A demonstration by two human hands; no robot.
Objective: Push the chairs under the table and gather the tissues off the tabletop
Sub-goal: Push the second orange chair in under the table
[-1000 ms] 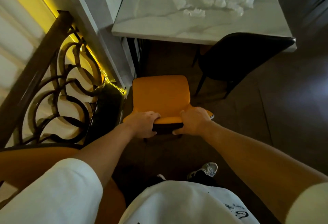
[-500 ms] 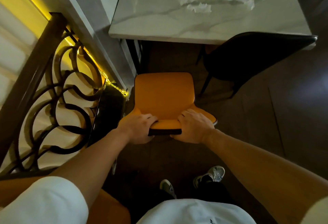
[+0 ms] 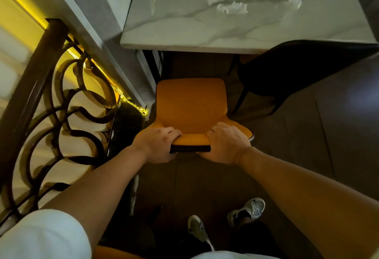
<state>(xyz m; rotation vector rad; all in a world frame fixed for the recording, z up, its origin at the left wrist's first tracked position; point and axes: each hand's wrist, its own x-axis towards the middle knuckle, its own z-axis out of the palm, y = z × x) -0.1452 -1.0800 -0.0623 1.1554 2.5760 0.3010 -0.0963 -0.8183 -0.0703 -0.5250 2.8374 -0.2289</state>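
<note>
An orange chair (image 3: 191,106) stands in front of me, its seat facing the marble table (image 3: 184,30). My left hand (image 3: 156,144) grips the left side of the chair's backrest top. My right hand (image 3: 226,142) grips the right side of the same backrest. The seat's front edge lies a little short of the table's near edge. Several crumpled white tissues (image 3: 231,8) lie scattered on the tabletop at the far right. A black chair (image 3: 291,74) stands to the right, its backrest tucked against the table's edge.
A dark curled metal railing (image 3: 51,98) with a yellow light strip runs along the left. A grey wall panel (image 3: 96,24) stands between railing and table. Another orange surface (image 3: 114,253) shows at the bottom edge. Dark floor (image 3: 328,135) lies open to the right.
I have stepped forward with the orange chair held in both hands, and it has moved closer to the table. Both hands keep their grip on the backrest.
</note>
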